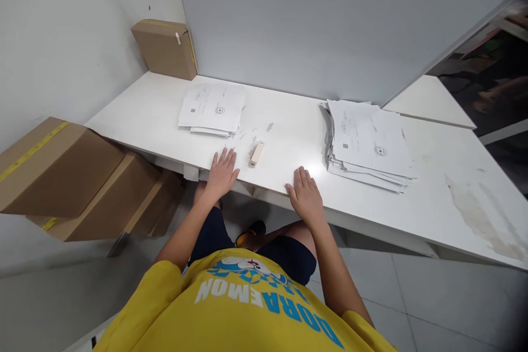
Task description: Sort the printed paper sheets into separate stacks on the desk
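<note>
My left hand (223,171) lies flat at the table's front edge, fingers stretched out and holding nothing. Further right along the same edge rests my right hand (306,196), also flat and open. Between the two, closer to the left hand, is a small cream-coloured oblong block (256,154) whose kind I cannot make out; neither hand touches it. Beyond my left hand lies a low stack of printed white papers (212,109). A thicker, uneven stack of similar papers (367,143) sits to the right of my right hand. Round stamp-like marks show on both top sheets.
The white table (284,115) runs along a grey panel (313,22). A cardboard box (165,49) stands at its back left corner. Several more boxes (61,165) are piled at the left. Brownish stains (478,214) mark the right end of the tabletop.
</note>
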`<state>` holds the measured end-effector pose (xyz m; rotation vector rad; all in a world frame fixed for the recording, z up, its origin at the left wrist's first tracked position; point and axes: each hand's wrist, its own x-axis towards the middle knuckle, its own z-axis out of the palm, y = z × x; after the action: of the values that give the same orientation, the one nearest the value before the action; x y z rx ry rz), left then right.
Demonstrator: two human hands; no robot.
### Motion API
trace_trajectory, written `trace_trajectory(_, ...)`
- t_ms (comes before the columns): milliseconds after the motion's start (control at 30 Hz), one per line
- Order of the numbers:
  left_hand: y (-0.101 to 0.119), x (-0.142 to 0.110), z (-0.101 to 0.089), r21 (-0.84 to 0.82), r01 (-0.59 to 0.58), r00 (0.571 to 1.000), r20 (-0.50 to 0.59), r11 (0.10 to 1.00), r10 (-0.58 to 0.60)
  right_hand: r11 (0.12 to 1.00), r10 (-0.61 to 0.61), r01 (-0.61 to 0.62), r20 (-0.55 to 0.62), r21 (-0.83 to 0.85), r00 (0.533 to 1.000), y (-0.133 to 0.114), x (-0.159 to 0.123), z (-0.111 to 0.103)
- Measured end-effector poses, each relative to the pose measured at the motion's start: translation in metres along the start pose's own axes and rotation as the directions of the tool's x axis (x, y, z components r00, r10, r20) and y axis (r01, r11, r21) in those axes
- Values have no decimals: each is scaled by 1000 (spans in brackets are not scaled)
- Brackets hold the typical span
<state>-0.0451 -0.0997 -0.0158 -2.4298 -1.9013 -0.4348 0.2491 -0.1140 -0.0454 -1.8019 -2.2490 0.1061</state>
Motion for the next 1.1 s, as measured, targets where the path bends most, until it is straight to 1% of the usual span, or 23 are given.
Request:
trace_trajectory(100,-4,-30,0,22,30,999,11,999,-30,1000,5,-5,-8,-1,1000,-1,-3,1)
trace_trajectory(167,-3,-43,0,29,38,999,21,999,-38,1000,15,-15,-12,-4,1000,-2,-4,0)
trace_trajectory(233,2,-51,-3,28,52,998,27,998,-52,1000,19,-19,-16,-11,1000,-3,-4,0)
trace_trajectory(300,5,-51,-8,15,78,996,45,997,-79,1000,14,-15,-28,-19,1000,-4,-4,0)
trace_trajectory(367,1,-41,-16,-16,97,992,78,995,-96,1000,12,-13,-53,-23,999,-5,-4,2)
trace_trajectory(400,-5,-30,-21,-36,94,992,92,995,-90,1000,16,-18,-71,-24,997,-6,-6,4)
trace_trajectory(467,-25,0,-31,-67,60,994,94,996,-53,999,40,-42,-118,-18,992,-10,-10,9)
trace_trajectory(533,-51,40,-37,-55,27,998,50,998,-24,998,69,-70,-171,-1,983,-15,-16,13)
trace_trajectory(633,-87,98,-37,-6,59,998,36,998,-59,995,100,-95,-232,32,968,-22,-24,18)
trace_trajectory(700,-102,123,-30,10,26,998,52,1000,-26,993,113,-105,-245,48,963,-25,-26,19)
trace_trajectory(733,-106,130,-26,15,1,998,61,1000,-2,993,118,-108,-244,54,963,-25,-27,20)
trace_trajectory(800,-109,133,-18,21,-45,997,57,999,44,992,124,-111,-241,66,963,-25,-26,19)
trace_trajectory(900,-105,123,-11,31,-66,998,-20,997,66,991,123,-105,-253,81,960,-25,-25,19)
trace_trajectory(1000,-99,113,-14,25,-75,994,-74,997,77,991,120,-102,-259,83,958,-25,-25,18)
trace_trajectory(1100,-96,109,-23,6,-90,991,-95,996,90,991,125,-109,-245,80,962,-26,-25,17)
